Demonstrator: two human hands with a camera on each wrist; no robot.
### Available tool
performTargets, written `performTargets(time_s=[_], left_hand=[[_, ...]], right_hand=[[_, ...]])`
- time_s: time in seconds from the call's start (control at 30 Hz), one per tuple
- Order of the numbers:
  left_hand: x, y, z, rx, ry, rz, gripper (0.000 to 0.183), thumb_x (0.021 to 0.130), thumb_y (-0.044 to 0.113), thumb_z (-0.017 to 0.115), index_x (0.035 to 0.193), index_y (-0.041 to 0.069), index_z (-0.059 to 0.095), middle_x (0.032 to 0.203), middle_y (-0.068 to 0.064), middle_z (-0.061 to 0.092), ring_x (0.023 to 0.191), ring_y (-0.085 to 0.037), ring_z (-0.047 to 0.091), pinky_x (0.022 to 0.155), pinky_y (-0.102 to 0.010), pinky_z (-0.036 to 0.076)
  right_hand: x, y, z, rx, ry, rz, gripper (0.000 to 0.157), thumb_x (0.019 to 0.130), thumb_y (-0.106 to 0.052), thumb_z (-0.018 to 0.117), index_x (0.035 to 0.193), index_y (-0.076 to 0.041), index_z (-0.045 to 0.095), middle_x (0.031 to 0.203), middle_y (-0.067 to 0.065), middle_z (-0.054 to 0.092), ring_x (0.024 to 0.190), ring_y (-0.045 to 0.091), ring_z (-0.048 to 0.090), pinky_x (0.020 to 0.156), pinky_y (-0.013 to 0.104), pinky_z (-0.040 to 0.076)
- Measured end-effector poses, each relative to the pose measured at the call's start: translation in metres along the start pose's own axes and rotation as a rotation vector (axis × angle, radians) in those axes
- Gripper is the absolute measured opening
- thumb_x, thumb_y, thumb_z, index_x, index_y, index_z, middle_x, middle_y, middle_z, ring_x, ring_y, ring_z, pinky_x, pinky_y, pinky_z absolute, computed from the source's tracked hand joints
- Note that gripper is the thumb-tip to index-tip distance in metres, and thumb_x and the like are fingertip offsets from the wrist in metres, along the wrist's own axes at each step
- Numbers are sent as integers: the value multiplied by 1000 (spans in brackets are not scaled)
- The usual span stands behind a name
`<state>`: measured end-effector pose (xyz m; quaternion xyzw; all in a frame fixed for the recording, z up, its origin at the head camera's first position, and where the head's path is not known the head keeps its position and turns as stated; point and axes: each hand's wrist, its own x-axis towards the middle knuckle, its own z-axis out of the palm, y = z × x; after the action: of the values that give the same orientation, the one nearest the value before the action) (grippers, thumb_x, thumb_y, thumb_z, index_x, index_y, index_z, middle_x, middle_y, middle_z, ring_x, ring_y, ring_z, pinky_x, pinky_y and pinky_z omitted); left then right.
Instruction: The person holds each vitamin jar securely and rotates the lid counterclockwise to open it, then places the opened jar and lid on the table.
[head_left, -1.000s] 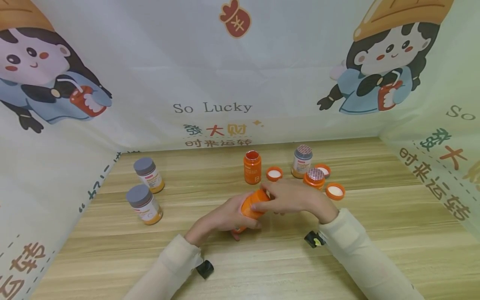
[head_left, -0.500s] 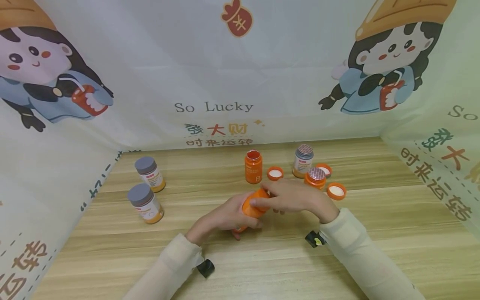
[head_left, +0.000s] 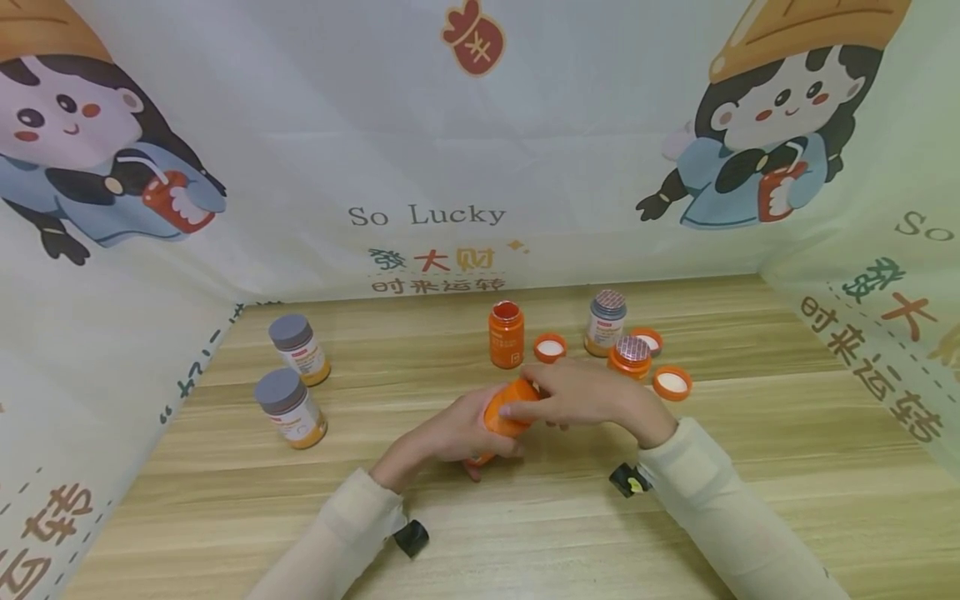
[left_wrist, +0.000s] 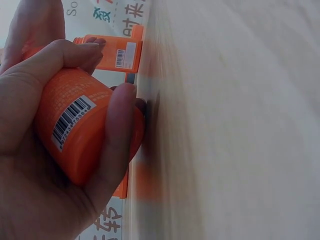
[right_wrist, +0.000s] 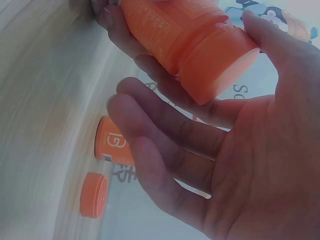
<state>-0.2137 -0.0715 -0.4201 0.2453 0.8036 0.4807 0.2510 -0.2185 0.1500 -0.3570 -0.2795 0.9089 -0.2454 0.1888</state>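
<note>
Clock directions read off the head view, 12 o'clock pointing away from the person.

Held item: orange plastic bottle [head_left: 501, 421], tilted, at the front middle of the wood-grain desk [head_left: 525, 537]. Long axis runs roughly 7 to 1 o'clock, base end toward 7, capped end toward 1. Barcode near the base shows in the left wrist view. Contact between base and desk: cannot tell.

Left grip [head_left: 459, 425]: bare hand on the bottle's 9 o'clock side, curled round the body, digits on opposite sides of it.

Right grip [head_left: 581, 390]: on the bottle's 3 o'clock side. Per the right wrist view, thumb and index finger pinch the orange screw cap [right_wrist: 220, 62] from opposite sides; the other three fingers are loosely bent, off the bottle. Cap is seated on the neck; how tightly, cannot tell.

Key relation (judged): the cap-to-body axis bridges the two hands. Right is the nearer at the cap end, left at the body, so any turn of the cap would be about that slanted 7-to-1 line, not a vertical one.

Surroundings: uncapped orange bottle [head_left: 506, 337] upright at 12 o'clock from the held one, apart from it; loose orange cap [head_left: 551, 348] just beside it at its 4 o'clock. At 2 o'clock, foil-sealed orange bottle [head_left: 630, 354] and, beyond it, foil-sealed grey bottle [head_left: 605, 323]. At 9 to 10 o'clock, well apart, two grey-lidded jars [head_left: 290, 408], lids on.
</note>
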Motion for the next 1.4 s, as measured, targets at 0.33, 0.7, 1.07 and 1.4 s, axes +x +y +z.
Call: performTargets(time_s=[0.33,0.7,1.07,1.4], left_hand=[[1,2,1,23,0,8,55,82,21,81,131,28,56,108,-6,58,81,-22,63,47,-45,61],[1,2,1,24,6,8,56,81,21,81,131,27,57,104,-5,58,77,-21,62,46,-45,61],[-2,4,1,8,11,-15,57,81,21,80,132,26,56,107,-7,60,82,-22,63,47,-44,61],[-1,3,1,21,9,2,55,82,21,81,131,26,56,102,-6,58,77,-21,63,47,-45,61]], right_hand=[[1,0,0,-100,53,-23,41,93,-60,63,105,-20,62,75,-5,56,61,11,54,57,26,41],[0,-2,-2,-140,78,-41,38,94,-58,64,99,-20,61,71,-6,52,59,11,49,55,25,37],[-1,-3,-3,-76,98,-21,43,96,-64,58,97,-21,63,71,-8,58,59,9,56,54,26,42],[-2,-3,-4,-153,109,-66,41,90,-57,68,104,-18,63,72,-6,52,61,11,49,54,25,35]])
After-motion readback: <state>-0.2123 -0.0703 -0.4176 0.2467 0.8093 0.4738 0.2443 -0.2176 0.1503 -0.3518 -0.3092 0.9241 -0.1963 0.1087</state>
